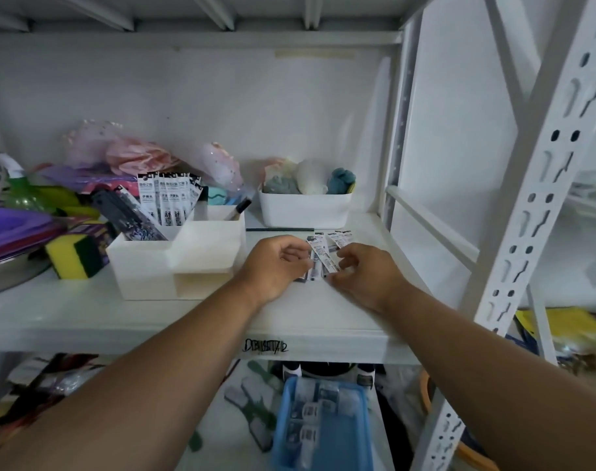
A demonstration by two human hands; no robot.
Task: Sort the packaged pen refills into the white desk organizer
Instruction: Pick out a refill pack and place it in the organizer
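Both hands meet over a small heap of refill packets lying on the white shelf, just right of the white desk organizer. The right hand has its fingers curled, and thumb and fingertips seem to pinch the near end of one tilted packet. The left hand is curled too, its fingers touching the left edge of the heap, but whether it truly holds a packet I cannot tell, since its own knuckles hide the contact.

The likely trouble, to my eye, is the slick wrapping: several packets overlap, so a pinch could lift two at once or let one slide off toward the near edge of the shelf and fall to the blue tray below. More packets lie just beyond the hands and could be nudged further back.

The organizer's far left compartment already holds a bunch of upright refill packs, with dark packs leaning left of them, so room there looks tight; a marker stands in the far right compartment. The organizer's stepped front stands between the hands and those slots, so any packet must go up and over. Behind the heap sits a white bin of soft things, and a yellow and green sponge lies left of the organizer.
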